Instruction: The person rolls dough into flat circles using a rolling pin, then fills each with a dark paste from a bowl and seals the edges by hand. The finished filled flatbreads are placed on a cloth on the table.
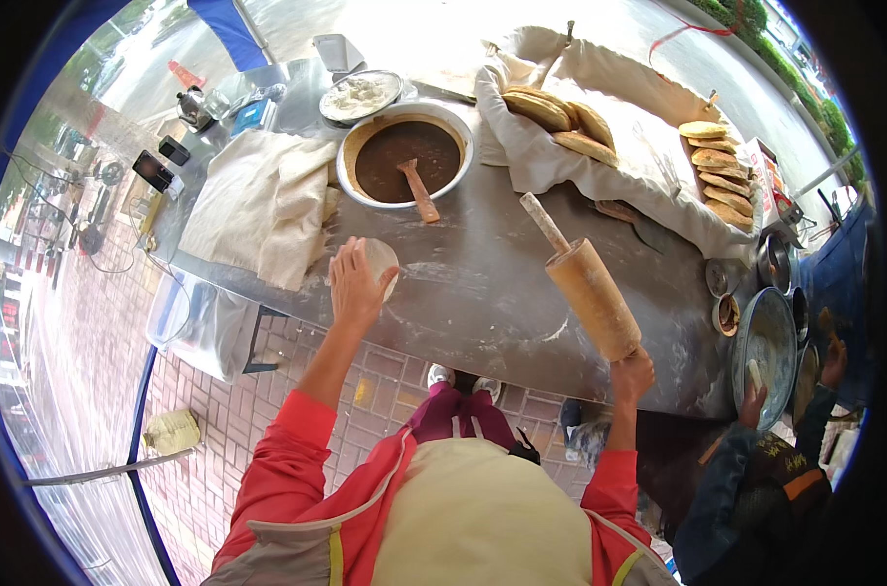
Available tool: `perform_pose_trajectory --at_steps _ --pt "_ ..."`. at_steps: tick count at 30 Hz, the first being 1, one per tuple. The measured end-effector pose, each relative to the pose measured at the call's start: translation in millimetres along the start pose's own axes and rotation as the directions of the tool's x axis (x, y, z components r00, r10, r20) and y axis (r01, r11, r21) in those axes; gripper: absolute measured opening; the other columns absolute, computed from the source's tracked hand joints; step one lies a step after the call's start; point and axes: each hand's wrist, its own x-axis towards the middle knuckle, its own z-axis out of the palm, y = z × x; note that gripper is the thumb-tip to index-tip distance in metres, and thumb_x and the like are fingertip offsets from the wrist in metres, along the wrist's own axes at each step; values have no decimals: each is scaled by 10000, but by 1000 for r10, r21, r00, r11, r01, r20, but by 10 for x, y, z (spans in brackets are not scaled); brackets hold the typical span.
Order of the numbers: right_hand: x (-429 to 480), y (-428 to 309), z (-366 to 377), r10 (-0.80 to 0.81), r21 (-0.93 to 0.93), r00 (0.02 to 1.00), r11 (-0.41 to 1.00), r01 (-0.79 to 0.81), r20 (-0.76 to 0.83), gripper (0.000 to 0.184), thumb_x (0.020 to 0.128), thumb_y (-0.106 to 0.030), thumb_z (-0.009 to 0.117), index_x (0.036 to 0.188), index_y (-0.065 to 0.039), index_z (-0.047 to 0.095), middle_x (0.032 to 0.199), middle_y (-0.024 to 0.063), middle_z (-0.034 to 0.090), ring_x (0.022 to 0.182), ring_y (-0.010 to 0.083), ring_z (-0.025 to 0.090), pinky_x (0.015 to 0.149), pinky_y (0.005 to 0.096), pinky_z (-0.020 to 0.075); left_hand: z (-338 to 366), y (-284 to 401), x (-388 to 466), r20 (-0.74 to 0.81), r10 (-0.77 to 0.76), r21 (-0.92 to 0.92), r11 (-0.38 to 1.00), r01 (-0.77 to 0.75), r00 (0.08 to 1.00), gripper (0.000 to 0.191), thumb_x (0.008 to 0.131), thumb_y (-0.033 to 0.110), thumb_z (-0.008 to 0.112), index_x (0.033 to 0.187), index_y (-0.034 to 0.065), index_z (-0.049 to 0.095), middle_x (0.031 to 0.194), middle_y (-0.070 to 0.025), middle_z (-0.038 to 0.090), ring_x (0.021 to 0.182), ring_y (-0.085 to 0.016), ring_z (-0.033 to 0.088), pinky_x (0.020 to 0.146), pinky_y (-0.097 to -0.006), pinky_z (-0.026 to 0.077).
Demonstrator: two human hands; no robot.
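My left hand (358, 282) has its fingers spread over the near-left side of a flat, pale dough round (381, 265), which lies on the floury metal table (480, 293). How firmly it touches the dough cannot be told. In my right hand (631, 372) is one handle of a large wooden rolling pin (594, 299), tilted with its far handle pointing up and left. Beyond my left hand stands a white-rimmed enamel basin (467, 165) of dark brown paste, with a wooden spatula (417, 192) resting in it. A cream cloth (260, 205) lies folded left of the basin.
A bowl of flour (361, 97) stands behind the basin. At the back right, a cloth-lined box (531, 165) holds several flatbreads (718, 176). A large metal basin (765, 351) and small bowls stand at the right, where a co-worker's hands (752, 404) are close by.
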Motion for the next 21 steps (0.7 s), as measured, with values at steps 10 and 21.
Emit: perform_pose_trajectory --at_steps 10,21 --pt "-283 357 -142 114 229 993 968 -104 -32 327 707 -380 747 844 -87 698 751 167 655 770 394 633 635 447 494 1113 1102 312 146 21 28 999 -25 989 809 870 648 448 1498 179 248 1564 -146 147 1428 -416 76 1107 -632 52" --pt "-314 121 -150 -61 46 998 997 61 9 224 700 -303 733 822 -122 681 714 138 647 701 365 633 602 448 491 733 1780 -278 198 662 -430 721 -543 723 779 850 469 606 1452 77 304 1521 -147 253 1423 -344 184 1144 -544 108"
